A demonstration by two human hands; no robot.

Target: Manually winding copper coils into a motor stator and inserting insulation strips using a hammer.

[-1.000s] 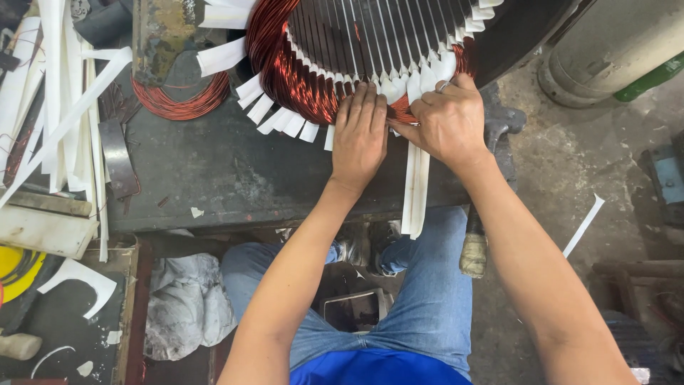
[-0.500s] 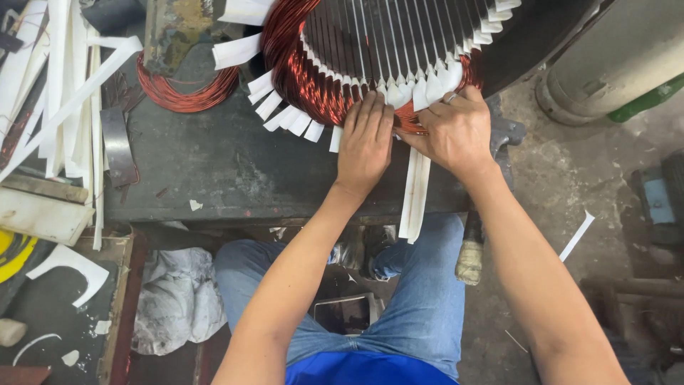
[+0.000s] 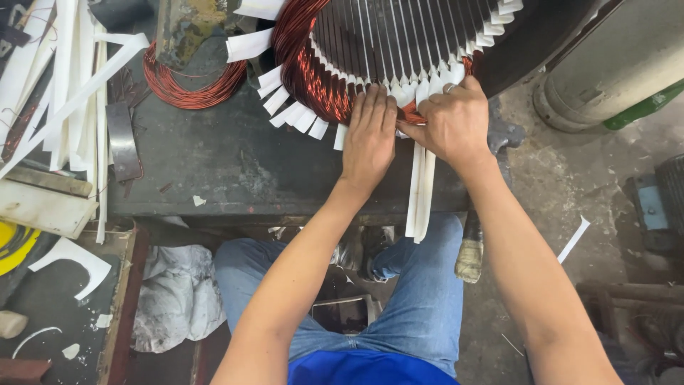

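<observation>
A large motor stator (image 3: 420, 36) with slotted core lies at the top, its copper winding (image 3: 306, 71) edged with white paper insulation strips (image 3: 285, 110). My left hand (image 3: 369, 135) lies flat, fingers together, pressing on the copper coil at the stator's near edge. Right beside it my right hand (image 3: 449, 121) is closed on the copper coil, where two long white strips (image 3: 420, 189) hang down over the bench edge.
A dark metal bench (image 3: 235, 171) carries the stator. A loose copper wire coil (image 3: 189, 85) lies at upper left beside several long white strips (image 3: 71, 85). A white rag (image 3: 178, 299) lies on the floor. A grey cylinder (image 3: 613, 64) stands at right.
The view has shifted slightly; both hands stay on the coil, working closer together at the stator's near edge.
</observation>
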